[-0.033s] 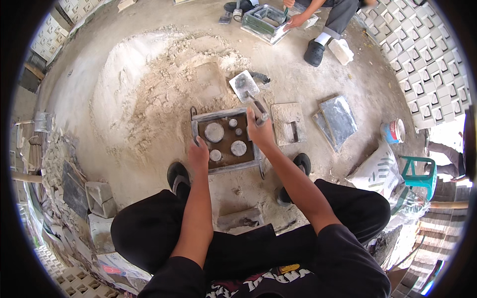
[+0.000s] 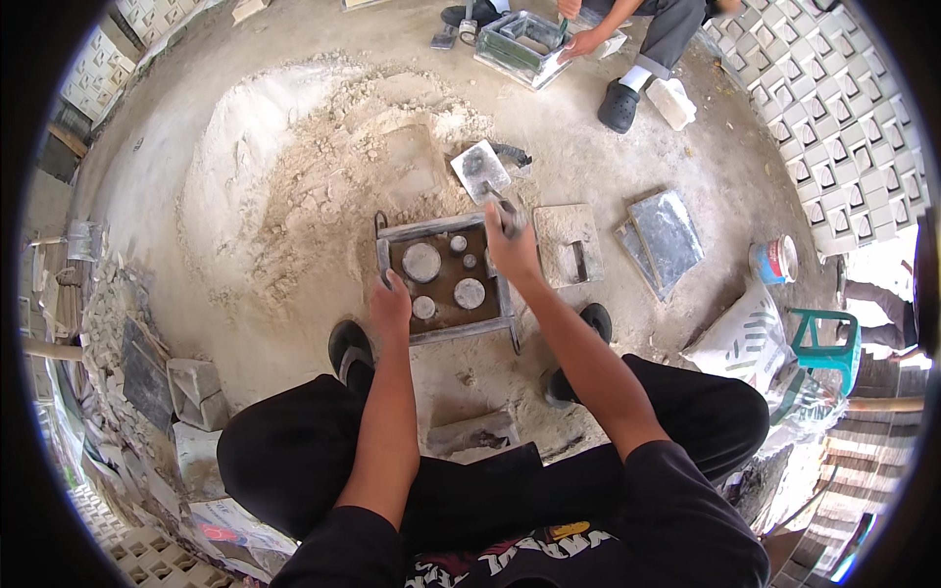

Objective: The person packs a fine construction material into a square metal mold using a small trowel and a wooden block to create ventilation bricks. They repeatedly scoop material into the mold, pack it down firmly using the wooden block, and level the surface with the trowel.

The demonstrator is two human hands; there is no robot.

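Observation:
A square mould frame [image 2: 446,230] lies on the ground before me, filled with dark sand. Several pale round discs [image 2: 421,263] of different sizes are set in the sand. My left hand [image 2: 391,304] is closed at the frame's left rim, a small dark piece showing above the fist. Over the right rim, my right hand [image 2: 512,250] is wrapped round a short tool [image 2: 509,218], smeared by motion, so its kind is unclear. Just beyond it lies a square-bladed hand shovel [image 2: 480,169]; its handle runs toward that hand, and I cannot tell whether they touch.
A handled board [image 2: 564,245] lies right of the frame, with stacked flat plates [image 2: 667,240] farther right. Loose sand [image 2: 343,147] is heaped beyond. At far right stand a bucket [image 2: 774,260], sack [image 2: 745,338] and green stool [image 2: 825,343]. A co-worker's hand [image 2: 585,42] touches another mould [image 2: 520,54].
My right hand and its tool have shifted slightly and look more blurred. My left hand and the mould frame stay practically in place.

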